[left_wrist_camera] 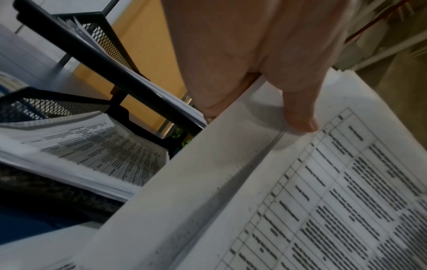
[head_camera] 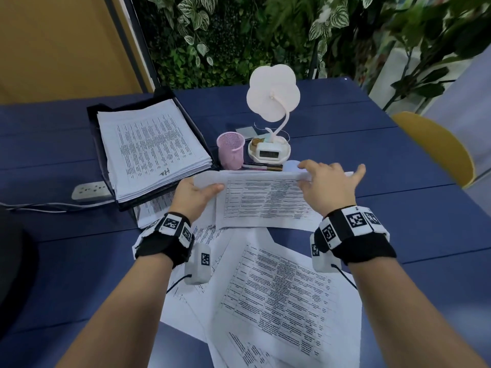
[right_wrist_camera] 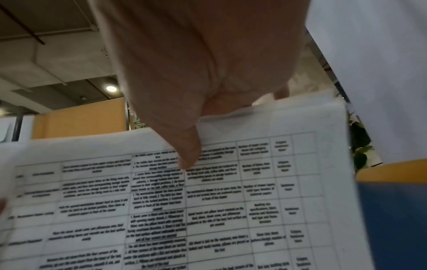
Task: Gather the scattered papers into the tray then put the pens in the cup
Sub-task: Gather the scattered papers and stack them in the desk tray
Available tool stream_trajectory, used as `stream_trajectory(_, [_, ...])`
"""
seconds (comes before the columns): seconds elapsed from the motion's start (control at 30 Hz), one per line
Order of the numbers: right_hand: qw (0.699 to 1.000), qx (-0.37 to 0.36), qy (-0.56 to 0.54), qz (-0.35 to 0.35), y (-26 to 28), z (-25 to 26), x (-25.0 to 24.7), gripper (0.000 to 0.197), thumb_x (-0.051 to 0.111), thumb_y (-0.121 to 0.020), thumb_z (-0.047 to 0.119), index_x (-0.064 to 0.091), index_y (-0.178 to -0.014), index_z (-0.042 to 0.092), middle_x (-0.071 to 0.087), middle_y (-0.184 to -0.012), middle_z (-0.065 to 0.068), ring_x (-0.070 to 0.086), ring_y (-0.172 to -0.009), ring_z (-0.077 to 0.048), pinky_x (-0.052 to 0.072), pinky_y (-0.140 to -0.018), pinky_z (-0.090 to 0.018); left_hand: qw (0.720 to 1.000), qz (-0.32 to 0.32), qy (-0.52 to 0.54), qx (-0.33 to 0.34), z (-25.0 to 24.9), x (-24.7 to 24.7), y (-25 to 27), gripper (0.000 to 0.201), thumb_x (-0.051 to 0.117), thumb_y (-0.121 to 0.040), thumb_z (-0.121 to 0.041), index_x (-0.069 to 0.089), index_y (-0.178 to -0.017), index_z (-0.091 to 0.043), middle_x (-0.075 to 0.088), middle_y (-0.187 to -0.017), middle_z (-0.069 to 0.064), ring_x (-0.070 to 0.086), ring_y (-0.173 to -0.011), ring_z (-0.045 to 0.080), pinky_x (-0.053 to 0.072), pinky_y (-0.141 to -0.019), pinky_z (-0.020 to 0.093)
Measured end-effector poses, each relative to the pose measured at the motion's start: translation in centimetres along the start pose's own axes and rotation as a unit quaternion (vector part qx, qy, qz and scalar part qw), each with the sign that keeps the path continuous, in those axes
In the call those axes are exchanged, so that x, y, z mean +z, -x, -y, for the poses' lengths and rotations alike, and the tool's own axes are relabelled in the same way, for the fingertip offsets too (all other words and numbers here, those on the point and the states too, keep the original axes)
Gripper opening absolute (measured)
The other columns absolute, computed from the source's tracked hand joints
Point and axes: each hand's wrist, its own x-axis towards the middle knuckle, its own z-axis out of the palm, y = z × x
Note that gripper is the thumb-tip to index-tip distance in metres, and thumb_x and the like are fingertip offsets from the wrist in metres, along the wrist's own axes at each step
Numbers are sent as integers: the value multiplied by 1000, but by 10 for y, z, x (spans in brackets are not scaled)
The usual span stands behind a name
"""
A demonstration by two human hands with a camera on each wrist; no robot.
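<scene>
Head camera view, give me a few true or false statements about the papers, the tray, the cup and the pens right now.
1. Both hands hold the same printed table sheet. True: the left hand pinches its left end, the right hand its far edge.
2. The pink mesh pen cup holds the pens. False: the pens lie on the blue table by the cup.
3. The black mesh paper tray is empty. False: it carries a thick paper stack.
4. Loose printed sheets lie on the table near the person. True.
5. The white flower-shaped desk lamp stands left of the tray. False: it stands to its right.
</scene>
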Motion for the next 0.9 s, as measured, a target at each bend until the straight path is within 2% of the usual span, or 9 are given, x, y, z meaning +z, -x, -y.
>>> stream_trajectory(0.13, [998, -19, -35, 40, 2, 8, -6, 18, 40, -95, 19, 47, -86, 33, 63, -86, 5, 57, -99, -23, 9, -109, -59, 999, -23, 31, 10, -3, 3, -4, 22, 73, -80, -7, 67, -101, -8, 70, -97, 11, 67, -92, 27, 55, -84, 38])
stream_trajectory(0.23, [989, 9, -141, 49, 0, 0, -13, 16, 45, -96, 23, 53, -87, 35, 61, -78, 8, 57, -90, -23, 20, -109, -47, 994, -93, 28, 52, 0, 3, -6, 56, 79, -74, -16, 49, -119, -29, 57, -125, 6, 57, -114, 23, 47, -99, 46])
stream_trajectory(0.33, [922, 36, -380, 73, -1, -13, -17, 10, 54, -92, 30, 63, -89, 33, 69, -84, 9, 62, -87, -19, 45, -94, -39, 978, -190, 54, 60, 1, 1, -7, 97, 81, -72, -27, 17, -145, -31, 26, -152, 3, 30, -138, 17, 40, -103, 26])
stream_trajectory(0.4, [859, 28, -508, 64, 1, -14, -18, 13, 57, -93, 21, 66, -91, 30, 71, -85, 10, 66, -82, -12, 52, -83, -35, 974, -193, 110, 42, -4, 5, -3, 106, 79, -74, -27, 4, -149, -29, 18, -156, 3, 21, -141, 12, 41, -89, 12])
stream_trajectory(0.43, [832, 31, -551, 57, 2, -13, -18, 16, 57, -93, 16, 67, -92, 28, 72, -86, 10, 67, -82, -10, 54, -82, -36, 974, -171, 147, 35, -6, 8, -3, 108, 80, -72, -31, 4, -149, -31, 19, -156, 3, 22, -140, 11, 42, -93, 16])
stream_trajectory(0.5, [797, 44, -600, 53, 2, -10, -13, 21, 58, -91, 8, 68, -92, 26, 74, -93, 7, 68, -89, -13, 53, -88, -39, 980, -109, 167, -2, -13, 13, -4, 107, 81, -62, -45, 18, -147, -29, 29, -152, 5, 32, -136, 12, 36, -108, 38])
stream_trajectory(0.6, [793, 57, -604, 52, 3, -7, -1, 28, 59, -89, 1, 66, -91, 28, 73, -99, 3, 67, -99, -19, 51, -94, -43, 992, -54, 112, -22, -17, 21, -7, 97, 84, -56, -55, 44, -134, -14, 53, -137, 8, 51, -126, 22, 40, -105, 51])
stream_trajectory(0.7, [776, 86, -624, 37, 5, -3, 8, 32, 56, -90, -2, 62, -96, 29, 72, -95, 9, 68, -95, -13, 53, -90, -39, 991, -80, 106, 26, -23, 34, -3, 32, 76, -78, -27, 60, -106, -24, 67, -114, 0, 63, -110, 16, 47, -98, 42])
stream_trajectory(0.9, [795, 126, -592, 38, 8, -1, 21, 33, 62, -87, 4, 51, -118, 14, 66, -109, 2, 64, -97, -10, 51, -94, -37, 996, -47, 68, 25, 3, 49, 1, 35, 67, -85, -10, 55, -117, -19, 66, -102, -8, 63, -93, 2, 51, -84, 25])
